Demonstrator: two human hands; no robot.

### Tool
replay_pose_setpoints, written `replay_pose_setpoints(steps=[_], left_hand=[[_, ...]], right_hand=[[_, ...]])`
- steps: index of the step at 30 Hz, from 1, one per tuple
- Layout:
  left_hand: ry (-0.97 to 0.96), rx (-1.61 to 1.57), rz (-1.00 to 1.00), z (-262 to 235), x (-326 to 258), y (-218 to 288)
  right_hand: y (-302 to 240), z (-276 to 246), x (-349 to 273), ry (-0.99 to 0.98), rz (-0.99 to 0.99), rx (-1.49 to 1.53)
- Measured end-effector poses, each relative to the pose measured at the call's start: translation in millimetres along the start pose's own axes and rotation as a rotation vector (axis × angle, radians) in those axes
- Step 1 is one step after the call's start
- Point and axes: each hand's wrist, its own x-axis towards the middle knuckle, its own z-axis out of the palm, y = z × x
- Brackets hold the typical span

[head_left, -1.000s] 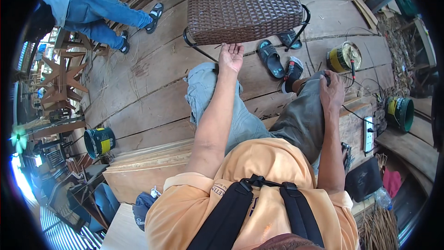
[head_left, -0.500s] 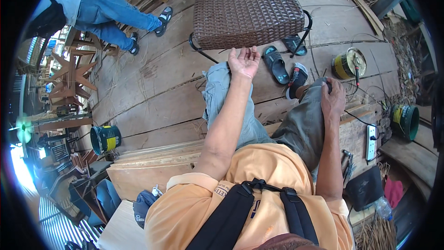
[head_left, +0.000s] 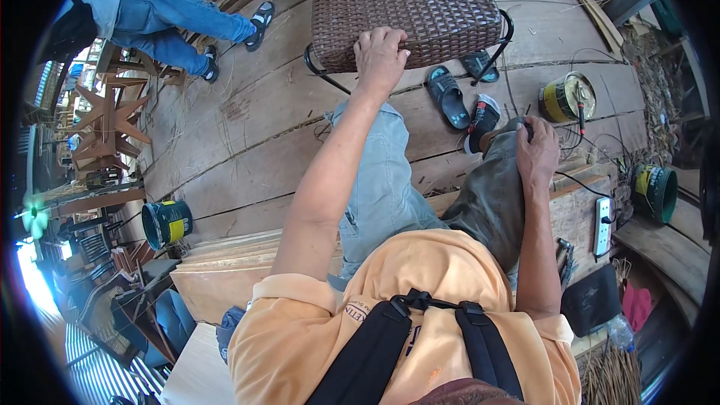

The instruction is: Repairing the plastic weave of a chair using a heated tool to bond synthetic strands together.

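Note:
A brown woven seat (head_left: 409,11) on a thin black metal frame stands in front of me at the top of the view. My left hand (head_left: 381,58) lies palm down against its near edge, fingers slightly bent over the weave and thumb out to the side. The hand's underside is hidden. My right hand (head_left: 538,151) rests on my right knee, its fingers apart and draped over the grey trouser cloth (head_left: 491,202).
Black sandals (head_left: 448,97) lie below the seat, near my foot. A yellow-and-black can (head_left: 568,97) with a red-handled tool stands at right. Nearby are a power strip (head_left: 602,225) and a green bucket (head_left: 655,193). Another person's jeans (head_left: 176,11) show at upper left.
My left hand has turned from palm up to palm down and moved forward onto the seat's edge. My right hand stays on the knee.

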Motion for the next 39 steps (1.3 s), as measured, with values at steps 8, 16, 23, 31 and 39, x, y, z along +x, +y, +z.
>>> replay_pose_setpoints(steps=[8,16,23,31,39], left_hand=[[-0.026,-0.026,0.008,6,2,-3],[-0.001,-0.065,-0.014,11,2,-9],[-0.121,-0.074,-0.062,2,8,-7],[-0.094,0.007,0.313,-4,19,-21],[-0.203,0.159,0.452,-5,33,-27]], right_hand=[[-10,0,0,-0.014,-0.005,-0.031],[-7,1,0,-0.008,-0.016,-0.007],[-13,1,2,-0.001,-0.03,-0.034],[-22,4,-4,-0.001,-0.08,-0.057],[-19,6,-2,0.015,-0.113,-0.017]])
